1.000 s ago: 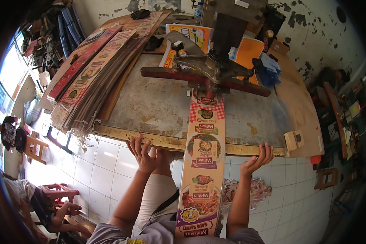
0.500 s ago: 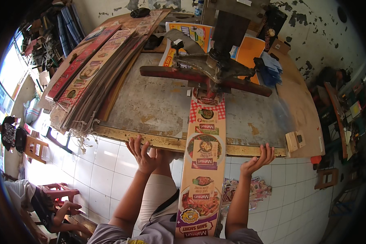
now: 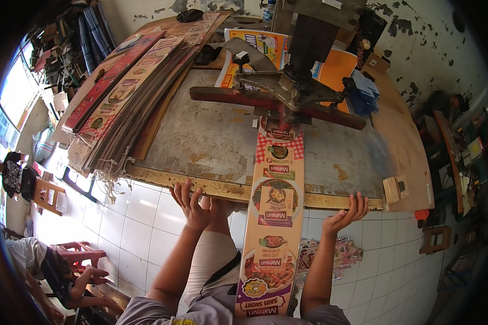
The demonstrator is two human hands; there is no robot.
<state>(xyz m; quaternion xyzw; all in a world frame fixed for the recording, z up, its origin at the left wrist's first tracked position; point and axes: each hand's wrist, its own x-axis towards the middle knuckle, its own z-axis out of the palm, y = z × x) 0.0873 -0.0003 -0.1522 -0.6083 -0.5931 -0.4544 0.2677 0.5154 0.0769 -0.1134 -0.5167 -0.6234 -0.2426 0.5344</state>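
Observation:
A long printed strip of card [image 3: 271,230] with food pictures runs from under the red bar [image 3: 228,96] of a metal press, over the table's front edge, to my body. My left hand [image 3: 192,207] rests against the wooden front edge [image 3: 228,190] to the left of the strip, fingers spread and holding nothing. To the right of the strip, my right hand [image 3: 348,214] lays its outstretched fingers on the same edge. Neither hand touches the strip. The strip's far end is hidden beneath the press.
Long stacked printed strips [image 3: 119,92] with strings at their ends lie on the table's left. A small wooden block [image 3: 395,188] sits at the front right corner. Printed scraps [image 3: 331,257] lie on the tiled floor. Another person [image 3: 54,271] sits at lower left.
The view has shifted very slightly, so the press and table appear a little further right. Both hands stay at the table edge, and the strip lies as before.

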